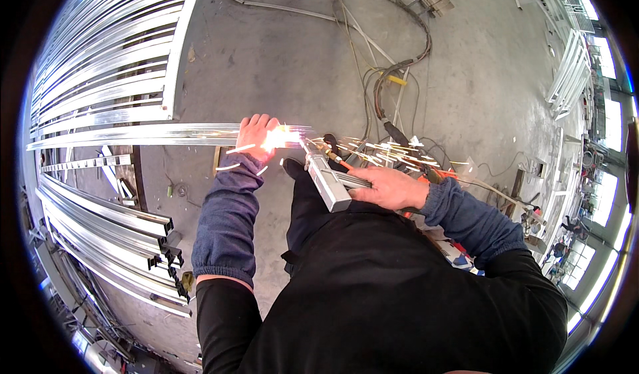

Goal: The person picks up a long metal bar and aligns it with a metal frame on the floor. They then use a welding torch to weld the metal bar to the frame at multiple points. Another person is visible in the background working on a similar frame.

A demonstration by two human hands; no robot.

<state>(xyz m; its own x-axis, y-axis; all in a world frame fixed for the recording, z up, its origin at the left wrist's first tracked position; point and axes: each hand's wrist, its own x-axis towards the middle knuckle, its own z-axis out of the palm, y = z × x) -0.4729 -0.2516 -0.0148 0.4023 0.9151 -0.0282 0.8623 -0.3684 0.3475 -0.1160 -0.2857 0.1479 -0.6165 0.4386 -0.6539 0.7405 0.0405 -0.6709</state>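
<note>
Fingers of left hand (pixel 256 136) clamp the long metal bar (pixel 133 135) at its end; right hand (pixel 389 187) grips the welding gun (pixel 327 179), tip at that end, sparks (pixel 373 149) flying. Mid-weld; next needs steady tip travel along the seam

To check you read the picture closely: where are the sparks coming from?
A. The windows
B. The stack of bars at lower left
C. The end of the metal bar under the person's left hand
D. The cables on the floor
C: the bright glow and sparks sit at the end of the metal bar by the left hand, where the tool in the right hand points.
</note>
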